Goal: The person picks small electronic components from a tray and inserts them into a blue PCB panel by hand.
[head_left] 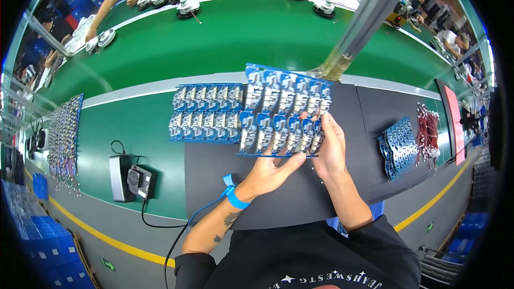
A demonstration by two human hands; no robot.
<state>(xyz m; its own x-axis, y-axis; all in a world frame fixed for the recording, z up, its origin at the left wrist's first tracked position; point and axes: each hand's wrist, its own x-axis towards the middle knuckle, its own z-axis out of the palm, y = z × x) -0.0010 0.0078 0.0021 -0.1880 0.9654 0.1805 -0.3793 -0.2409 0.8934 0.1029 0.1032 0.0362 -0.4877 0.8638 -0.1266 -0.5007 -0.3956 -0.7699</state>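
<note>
A blue panel of circuit boards [284,112], two rows of curved boards with pale parts on them, is held up over the black mat. My left hand [272,175] grips its lower edge, thumb in front and the other fingers hidden behind. At the panel's right edge my right hand [333,147] is closed on it, with fingertips showing through gaps between the boards. Beside it on the left lies another circuit board panel [206,112], partly under the held one. A blue wrist strap [235,198] with a cord is around my left wrist.
Right on the bench are a stack of blue boards [399,147] and red-and-white wire bundles [428,131]. Left are a black boxy device [141,181] with a cable and more board panels [65,144]. A metal post [369,16] rises behind; a co-worker's hand [92,37] touches speakers across the green belt.
</note>
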